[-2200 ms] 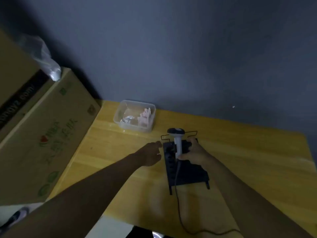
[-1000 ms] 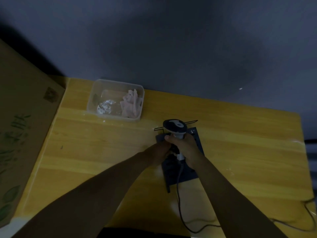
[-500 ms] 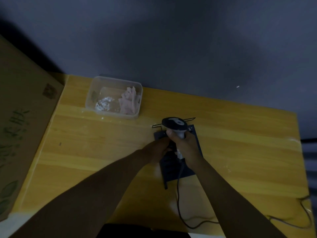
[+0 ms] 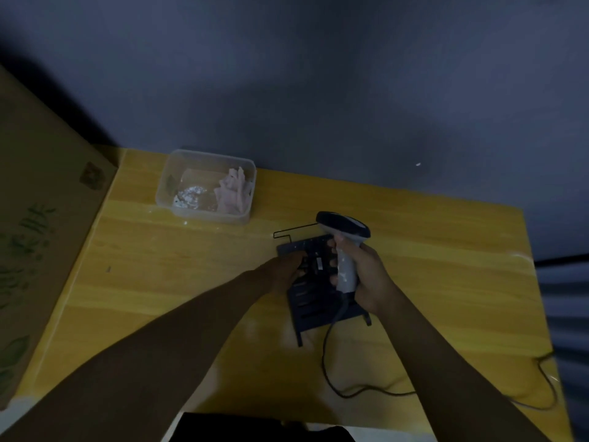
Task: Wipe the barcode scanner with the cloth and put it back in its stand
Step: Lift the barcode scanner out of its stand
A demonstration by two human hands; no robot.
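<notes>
My right hand [image 4: 366,275] grips the grey handle of the barcode scanner [image 4: 345,247], whose dark head points left above the black stand [image 4: 314,301]. The scanner is lifted off the stand and shifted to its right side. My left hand [image 4: 287,269] rests on the stand's left edge, fingers curled onto it. A pink cloth [image 4: 234,191] lies crumpled in a clear plastic tub [image 4: 178,212] at the table's back left. The scanner's cable [image 4: 331,371] trails down and off to the right.
The yellow wooden table [image 4: 159,282] ends at a dark wall behind. A large cardboard box [image 4: 38,234] stands along the left edge. Crumpled foil [image 4: 188,196] also lies in the tub.
My right hand has lifted the scanner out of the stand and moved it right. My left hand came in from the left and now presses on the stand.
</notes>
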